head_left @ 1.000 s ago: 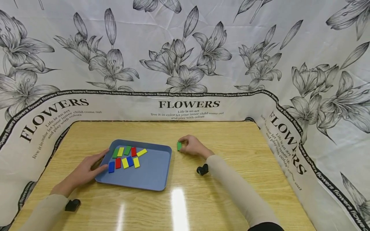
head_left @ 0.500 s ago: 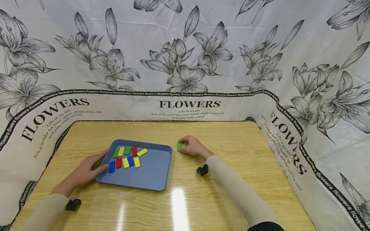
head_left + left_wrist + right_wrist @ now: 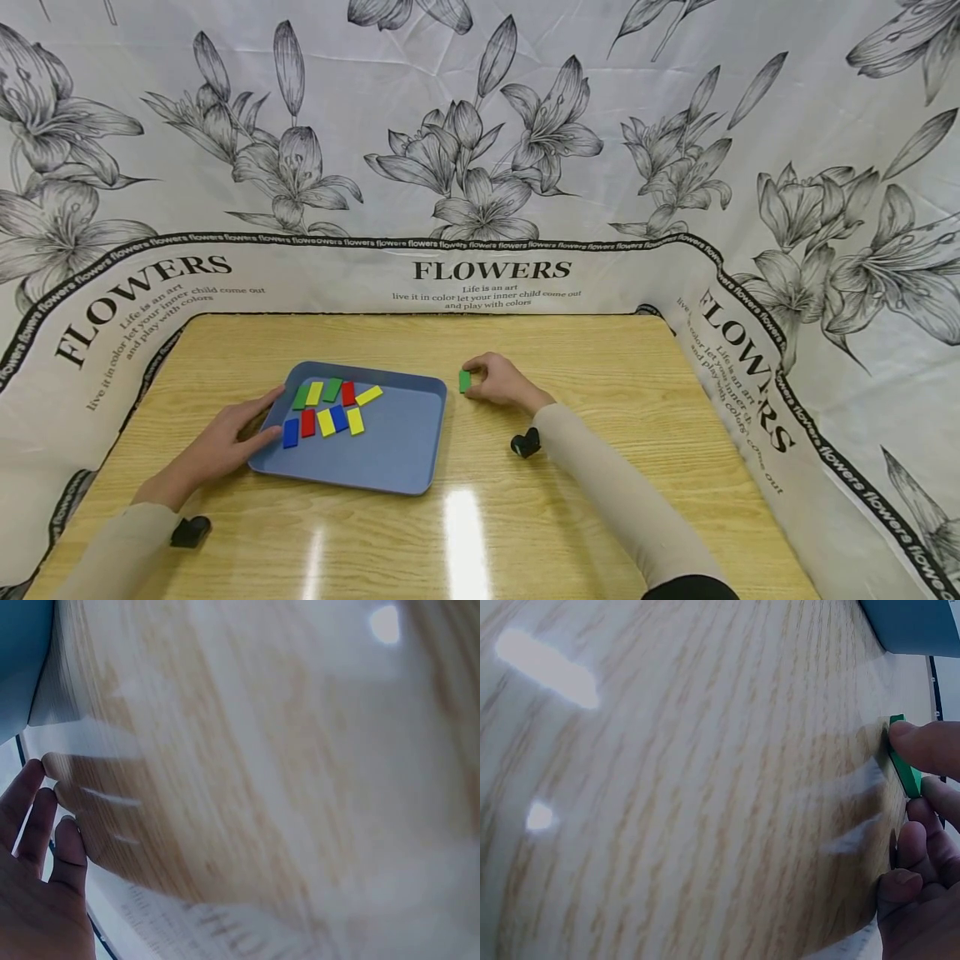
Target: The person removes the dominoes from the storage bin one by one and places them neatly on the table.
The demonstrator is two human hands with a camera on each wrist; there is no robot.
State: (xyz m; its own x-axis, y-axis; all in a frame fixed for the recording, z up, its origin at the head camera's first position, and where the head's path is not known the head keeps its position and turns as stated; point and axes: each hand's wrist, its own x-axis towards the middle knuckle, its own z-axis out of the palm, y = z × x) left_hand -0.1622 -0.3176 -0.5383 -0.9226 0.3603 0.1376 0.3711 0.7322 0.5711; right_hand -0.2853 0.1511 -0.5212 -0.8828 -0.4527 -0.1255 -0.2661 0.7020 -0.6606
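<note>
The green block point(image 3: 464, 382) was just to the right of the tray point(image 3: 397, 458), outside its rim near the far corner. My right hand point(image 3: 501, 379) was clamped on it in a pinch, low beside the tray; I could not tell whether the block's lower edge touched the worktop point(image 3: 600, 358). I judged the step in hand to be handling this single piece, though I could not say whether I was lifting it or setting it down. The next move seemed to call for an even pinch and, if the piece was to cross into the tray, enough height to clear the rim. In the tray's left half lay ten coloured blocks point(image 3: 326, 423) in two loose rows. My left hand point(image 3: 221, 437) rested at the tray's left edge, thumb and fingers apart, seemingly steadying it. Beyond the tray's far side hung a flower-printed cloth point(image 3: 517, 200).
</note>
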